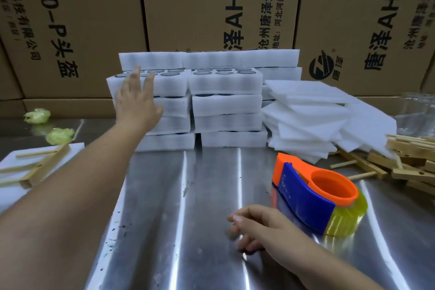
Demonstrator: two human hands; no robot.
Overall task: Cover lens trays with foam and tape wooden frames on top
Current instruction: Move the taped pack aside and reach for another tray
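Step in hand: we're fetching the next lens tray. Foam and frame not started for this one. Positions are all relative to the tape dispenser (315, 198).

- Far left of it, at the counter (164, 219) edge: a foam pad (14, 186) with a wooden frame (44, 165) lying on top. It looks like a pack in progress or done. We can't make out any tape on it.
- Left and behind: two green wads (37, 115).
- Behind-left: our left hand (134, 101), fingers (148, 82) straight and spread, holding nothing, up against the top tray of the left stack. We can't tell if it's touching.
- Behind it: the tray stacks (226, 101), two in front and more at the back. The top trays show dark round lenses in open pockets.
- Just front-left: our right hand (259, 226) low over the counter, fingers (237, 218) loosely curled, holding nothing, near the dispenser but apart from it.
- The dispenser itself is orange and blue with a yellowish roll, lying on the counter.
- Behind-right: a loose pile of foam sheets (317, 110).
- Right: a heap of frames (409, 160).

Next move, as we judge it: close the left hand on the top tray and lift it level, since the lenses sit uncovered in soft foam and a tilt could spill them. Set it on the counter left of the dispenser. The right hand is free to steady the tray or go for a foam sheet.
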